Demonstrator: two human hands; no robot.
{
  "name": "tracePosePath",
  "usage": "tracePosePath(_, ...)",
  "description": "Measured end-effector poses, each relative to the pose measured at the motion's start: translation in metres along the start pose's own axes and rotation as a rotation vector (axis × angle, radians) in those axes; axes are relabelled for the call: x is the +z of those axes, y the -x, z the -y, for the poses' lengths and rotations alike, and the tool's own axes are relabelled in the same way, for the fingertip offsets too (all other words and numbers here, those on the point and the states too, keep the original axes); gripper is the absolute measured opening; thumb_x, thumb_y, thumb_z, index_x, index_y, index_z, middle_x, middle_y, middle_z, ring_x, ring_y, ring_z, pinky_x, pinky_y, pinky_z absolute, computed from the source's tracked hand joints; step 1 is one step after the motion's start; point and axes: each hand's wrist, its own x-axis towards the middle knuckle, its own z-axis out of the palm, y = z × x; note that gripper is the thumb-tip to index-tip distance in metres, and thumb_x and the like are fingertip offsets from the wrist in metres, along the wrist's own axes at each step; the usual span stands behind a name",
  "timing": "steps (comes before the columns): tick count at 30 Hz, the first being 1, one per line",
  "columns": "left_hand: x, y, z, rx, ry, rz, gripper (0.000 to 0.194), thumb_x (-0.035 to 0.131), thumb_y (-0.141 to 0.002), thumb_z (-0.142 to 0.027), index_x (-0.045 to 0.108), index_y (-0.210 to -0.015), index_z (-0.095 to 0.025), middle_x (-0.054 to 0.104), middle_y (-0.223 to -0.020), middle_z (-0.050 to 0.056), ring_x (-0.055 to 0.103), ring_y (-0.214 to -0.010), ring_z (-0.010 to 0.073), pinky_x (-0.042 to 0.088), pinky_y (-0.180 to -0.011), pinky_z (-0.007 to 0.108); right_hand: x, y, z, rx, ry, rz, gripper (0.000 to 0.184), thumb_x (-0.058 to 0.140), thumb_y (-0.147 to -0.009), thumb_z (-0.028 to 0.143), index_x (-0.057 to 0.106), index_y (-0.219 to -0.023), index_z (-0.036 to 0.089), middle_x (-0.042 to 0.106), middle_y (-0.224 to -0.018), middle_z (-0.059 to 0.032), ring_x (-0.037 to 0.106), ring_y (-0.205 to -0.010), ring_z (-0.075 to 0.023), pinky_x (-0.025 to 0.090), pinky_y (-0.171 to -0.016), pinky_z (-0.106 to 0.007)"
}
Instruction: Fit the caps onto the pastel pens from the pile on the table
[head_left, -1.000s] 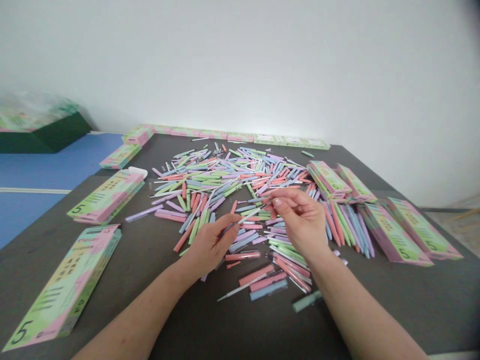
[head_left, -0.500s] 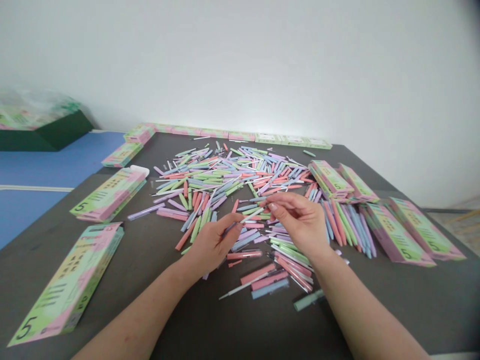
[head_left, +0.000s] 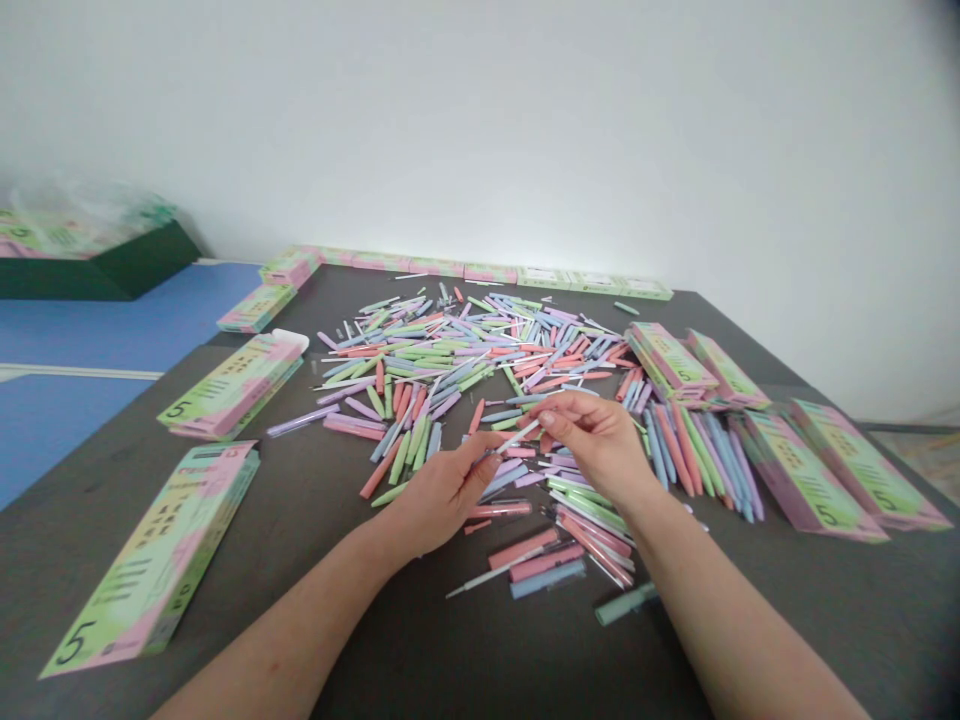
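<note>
Your right hand (head_left: 596, 445) pinches a slim white stick (head_left: 517, 436) between thumb and forefinger, and your left hand (head_left: 442, 495) closes on its other end, so the piece seems held from both sides, raised just above the table. Beneath your hands spreads a loose heap of pastel pens (head_left: 450, 365), and printed pastel boxes (head_left: 802, 475) lie around it on the dark table (head_left: 300, 560), probably set there to stay within easy reach.
</note>
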Motion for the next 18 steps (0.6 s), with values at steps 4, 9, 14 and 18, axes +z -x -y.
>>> tracePosePath(4, 0.0, 0.0, 0.001, -0.053, 0.185, -0.014, 0.029, 0.039, -0.096, -0.041, 0.055, -0.11, -0.021, 0.039, -0.056, -0.007, 0.034, -0.048, 0.01, 0.024, -0.047, 0.021, 0.0, 0.0, -0.003, -0.035, -0.025, -0.013, 0.018, 0.074, -0.076, 0.035, 0.073, -0.084, 0.02, 0.074, -0.075, -0.0027, 0.065, -0.058, -0.0127, 0.054, -0.049, -0.023)
tracePosePath(9, -0.003, -0.002, -0.001, -0.077, 0.389, -0.024, 0.03, 0.041, -0.094, -0.045, 0.051, -0.106, -0.019, 0.039, -0.057, -0.008, 0.036, -0.046, 0.0079, 0.027, -0.044, 0.019, -0.004, -0.001, 0.001, -0.073, -0.02, -0.016, 0.024, 0.069, -0.08, 0.037, 0.072, -0.1, 0.023, 0.073, -0.087, -0.0038, 0.068, -0.073, -0.0162, 0.056, -0.054, -0.026)
tracePosePath(14, -0.008, -0.006, 0.001, -0.043, 0.538, -0.101, 0.028, 0.041, -0.095, -0.046, 0.05, -0.103, -0.02, 0.038, -0.058, -0.009, 0.033, -0.043, 0.0059, 0.029, -0.043, 0.018, -0.015, -0.016, -0.001, -0.095, 0.065, -0.158, 0.025, 0.06, -0.086, 0.04, 0.071, -0.095, 0.02, 0.072, -0.087, -0.0049, 0.066, -0.07, -0.0152, 0.055, -0.056, -0.026)
tracePosePath(18, -0.01, -0.007, 0.004, -0.005, 0.58, -0.152, 0.025, 0.041, -0.096, -0.044, 0.051, -0.103, -0.021, 0.037, -0.058, -0.009, 0.033, -0.043, 0.0054, 0.029, -0.043, 0.018, -0.013, -0.038, -0.015, -0.068, 0.659, -0.05, 0.015, 0.061, -0.082, 0.022, 0.073, -0.088, 0.017, 0.072, -0.081, -0.0049, 0.065, -0.071, -0.0172, 0.053, -0.065, -0.03)
